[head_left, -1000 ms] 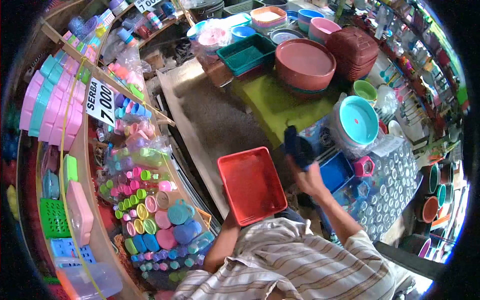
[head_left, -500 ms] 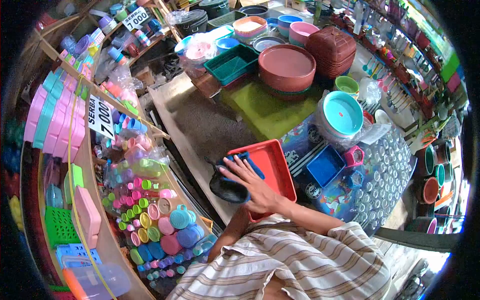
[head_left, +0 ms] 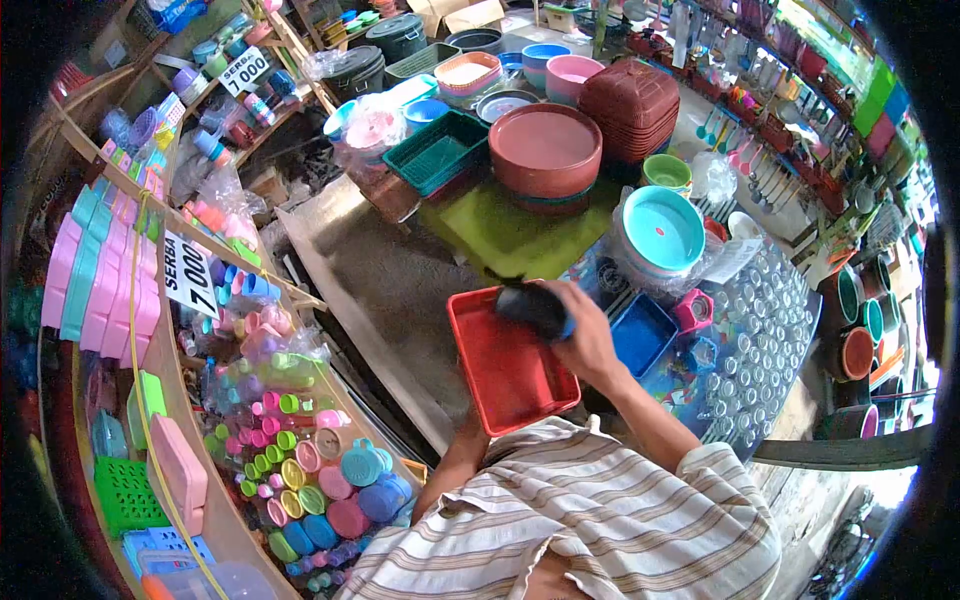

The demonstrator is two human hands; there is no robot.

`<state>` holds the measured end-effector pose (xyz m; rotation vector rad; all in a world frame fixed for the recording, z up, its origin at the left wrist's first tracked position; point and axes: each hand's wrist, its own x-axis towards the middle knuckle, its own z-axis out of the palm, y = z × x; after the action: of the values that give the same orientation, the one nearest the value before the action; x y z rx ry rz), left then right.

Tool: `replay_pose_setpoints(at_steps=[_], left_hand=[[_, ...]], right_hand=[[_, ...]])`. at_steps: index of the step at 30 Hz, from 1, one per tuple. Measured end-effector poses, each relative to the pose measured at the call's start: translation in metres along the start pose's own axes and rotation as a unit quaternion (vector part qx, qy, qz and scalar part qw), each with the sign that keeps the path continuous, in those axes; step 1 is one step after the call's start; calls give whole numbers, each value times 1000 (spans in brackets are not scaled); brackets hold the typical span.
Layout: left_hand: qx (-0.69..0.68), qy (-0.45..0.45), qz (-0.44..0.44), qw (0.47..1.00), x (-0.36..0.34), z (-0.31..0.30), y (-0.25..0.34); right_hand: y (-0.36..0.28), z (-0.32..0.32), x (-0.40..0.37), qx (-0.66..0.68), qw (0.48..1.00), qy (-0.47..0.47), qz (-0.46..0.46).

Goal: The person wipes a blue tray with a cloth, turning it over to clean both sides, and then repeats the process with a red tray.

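Observation:
A red rectangular tray [head_left: 508,365] is held up at a tilt before the striped shirt, its inside facing me. My left hand [head_left: 480,424] supports it at the lower left edge; its fingers are hidden behind the tray. Over the tray's upper right part, my right hand [head_left: 590,335] is closed on a dark cloth [head_left: 535,312], black with a bit of blue near the fingers. A blue tray [head_left: 643,335] lies just right of my right hand, beside a pink container [head_left: 694,310].
Green basket [head_left: 437,151], brown basin [head_left: 546,150] and stacked maroon baskets [head_left: 630,105] stand beyond. A turquoise basin [head_left: 663,229] and rows of clear glasses [head_left: 765,340] are to the right. Shelves of colourful plastic ware [head_left: 300,450] run along the left.
My right hand has moved right and up with the dark cloth, from the tray's left side to its upper right. The red tray has shifted left and shows more of its inside.

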<state>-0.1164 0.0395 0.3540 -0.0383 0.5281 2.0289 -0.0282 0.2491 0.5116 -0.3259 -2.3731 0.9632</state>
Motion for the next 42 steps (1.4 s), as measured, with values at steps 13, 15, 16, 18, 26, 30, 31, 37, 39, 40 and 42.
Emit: replay_pose_setpoints(at_steps=[13,15,16,18,26,30,31,37,39,40,42], left_hand=[[-10,-4,-21,1000,-9,-9,4],[-15,-3,-25,1000,-16,-16,6],[-18,-1,-28,999,-22,-18,8],[-21,-1,-32,999,-32,-24,12],[-37,8,-43,998,-69,-46,16],[-34,4,-44,998,-69,-42,16],[-33,4,-43,999,-68,-42,15],[-46,7,-61,997,-69,-43,11],[-49,11,-65,997,-72,-45,9],[-49,13,-66,997,-77,-47,8],[-53,14,-71,996,-85,-49,5]], right_hand=[[-54,65,-21,-52,999,-2,5],[-67,73,-27,-15,999,-29,-10],[-73,74,-29,39,998,-48,-31],[-83,79,-38,170,978,-107,-57],[-104,56,-78,122,957,-259,-38],[-108,65,-49,96,990,-106,-9],[-105,69,-40,77,994,-77,-2],[-102,67,-50,116,986,-116,-11],[-100,59,-61,116,978,-172,-34],[-98,55,-66,116,966,-222,-63],[-88,51,-75,124,960,-240,-74]])
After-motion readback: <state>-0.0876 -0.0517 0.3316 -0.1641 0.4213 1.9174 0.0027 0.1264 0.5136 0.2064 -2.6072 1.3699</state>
